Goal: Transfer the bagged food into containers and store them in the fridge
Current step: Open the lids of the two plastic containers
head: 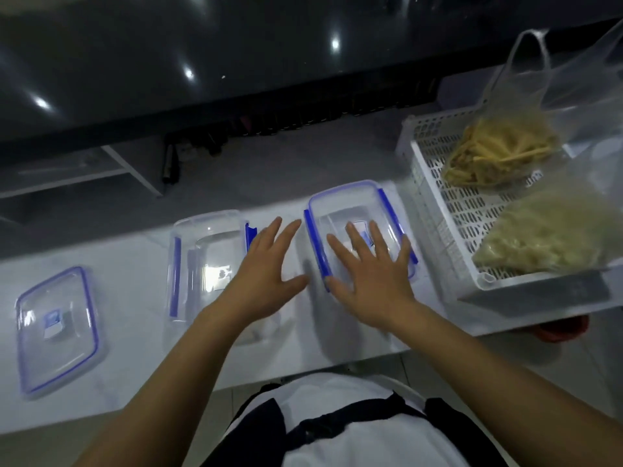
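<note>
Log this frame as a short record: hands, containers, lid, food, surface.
left hand: open, fingers spread, over the right edge of the middle container
right hand: open, fingers spread over the right container; contact unclear
middle container: clear, lid off, looks empty
right container: clear, blue clips, lid state unclear
loose lid: flat on the counter, far left
food: two bags in the white basket, right
surface: white counter
</note>
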A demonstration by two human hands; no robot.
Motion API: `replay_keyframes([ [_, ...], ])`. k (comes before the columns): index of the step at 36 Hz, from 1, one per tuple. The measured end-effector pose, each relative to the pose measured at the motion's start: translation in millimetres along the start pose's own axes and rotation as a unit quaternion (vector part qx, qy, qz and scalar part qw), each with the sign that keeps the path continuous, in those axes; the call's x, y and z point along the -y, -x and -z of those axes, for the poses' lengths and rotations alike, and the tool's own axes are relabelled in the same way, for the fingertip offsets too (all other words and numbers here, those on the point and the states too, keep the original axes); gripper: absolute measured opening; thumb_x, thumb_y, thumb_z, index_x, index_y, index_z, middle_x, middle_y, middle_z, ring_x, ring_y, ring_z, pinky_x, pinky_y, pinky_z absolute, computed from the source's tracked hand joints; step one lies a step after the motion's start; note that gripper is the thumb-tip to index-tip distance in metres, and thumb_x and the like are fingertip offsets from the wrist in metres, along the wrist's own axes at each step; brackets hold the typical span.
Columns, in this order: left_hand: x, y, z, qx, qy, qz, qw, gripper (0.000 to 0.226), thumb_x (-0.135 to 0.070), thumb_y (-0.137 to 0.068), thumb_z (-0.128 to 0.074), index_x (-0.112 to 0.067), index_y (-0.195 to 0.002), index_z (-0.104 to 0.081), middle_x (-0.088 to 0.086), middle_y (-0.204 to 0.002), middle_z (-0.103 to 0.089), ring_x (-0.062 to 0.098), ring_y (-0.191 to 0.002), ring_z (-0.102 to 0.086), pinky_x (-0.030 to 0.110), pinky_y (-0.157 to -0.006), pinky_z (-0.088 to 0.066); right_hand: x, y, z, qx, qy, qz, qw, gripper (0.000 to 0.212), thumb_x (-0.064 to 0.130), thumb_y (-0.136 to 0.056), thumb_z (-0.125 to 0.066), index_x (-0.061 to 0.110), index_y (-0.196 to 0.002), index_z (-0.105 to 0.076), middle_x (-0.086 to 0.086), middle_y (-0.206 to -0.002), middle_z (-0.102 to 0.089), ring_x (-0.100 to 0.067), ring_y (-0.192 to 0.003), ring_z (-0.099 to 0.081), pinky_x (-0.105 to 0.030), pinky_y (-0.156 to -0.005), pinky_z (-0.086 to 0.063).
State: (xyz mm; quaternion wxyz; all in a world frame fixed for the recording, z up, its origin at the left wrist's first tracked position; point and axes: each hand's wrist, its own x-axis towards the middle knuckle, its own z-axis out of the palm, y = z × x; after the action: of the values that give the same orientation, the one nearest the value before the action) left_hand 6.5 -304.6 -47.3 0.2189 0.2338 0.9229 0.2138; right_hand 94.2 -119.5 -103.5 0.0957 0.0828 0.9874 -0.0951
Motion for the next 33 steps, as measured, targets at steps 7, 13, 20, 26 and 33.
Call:
replay_keyframes([
  [7,2,-18,8,0.013,-0.004,-0.016,1.0,0.089,-0.042,-0.089,-0.073,-0.039,-0.158,-0.017,-0.008,-0.169,-0.011,0.02,-0.154,-0.014,0.043,-0.119,-0.028,-8,22,4,0.041,-0.013,0.12,0.992,0.074,0.079,-0.087,-0.009,0.054,-0.153,0.012,0.011,-0.168,0.011,-0.019,-0.154,0.019,-0.065,-0.115,0.015],
  [13,0,-13,-26,-0.049,-0.014,0.023,0.998,0.087,-0.047,-0.091,-0.069,-0.035,-0.159,-0.015,-0.005,-0.169,-0.005,0.023,-0.155,-0.008,0.046,-0.12,-0.023,-9,31,9,0.042,-0.035,0.052,0.997,0.083,0.082,-0.088,-0.029,0.049,-0.156,0.007,0.008,-0.168,0.015,-0.017,-0.154,0.019,-0.055,-0.121,0.008],
  [20,6,1,-49,-0.058,-0.017,0.024,0.998,0.062,-0.046,-0.104,-0.043,-0.034,-0.159,-0.017,-0.005,-0.169,-0.007,0.024,-0.156,-0.003,0.045,-0.123,-0.016,5,51,-6,-0.002,-0.05,0.004,0.999,0.081,0.079,-0.086,-0.016,0.045,-0.158,-0.001,0.004,-0.17,0.007,-0.017,-0.155,0.012,-0.051,-0.12,0.007],
  [26,18,-6,-42,-0.024,-0.059,0.012,0.998,0.059,-0.046,-0.106,-0.036,-0.04,-0.159,-0.01,-0.009,-0.169,0.0,0.026,-0.156,0.005,0.048,-0.123,-0.011,0,51,-13,-0.019,-0.083,0.011,0.996,0.083,0.082,-0.084,-0.017,0.045,-0.158,-0.005,0.006,-0.17,0.005,-0.014,-0.154,0.015,-0.05,-0.121,0.009],
  [33,14,-7,-47,-0.004,-0.014,0.013,1.0,0.057,-0.035,-0.108,-0.036,-0.043,-0.158,-0.009,-0.011,-0.169,0.007,0.025,-0.156,0.005,0.05,-0.122,-0.016,2,52,-13,-0.03,-0.093,0.009,0.995,0.083,0.081,-0.085,-0.019,0.044,-0.159,-0.008,0.006,-0.17,0.003,-0.014,-0.155,0.013,-0.053,-0.121,0.006],
])
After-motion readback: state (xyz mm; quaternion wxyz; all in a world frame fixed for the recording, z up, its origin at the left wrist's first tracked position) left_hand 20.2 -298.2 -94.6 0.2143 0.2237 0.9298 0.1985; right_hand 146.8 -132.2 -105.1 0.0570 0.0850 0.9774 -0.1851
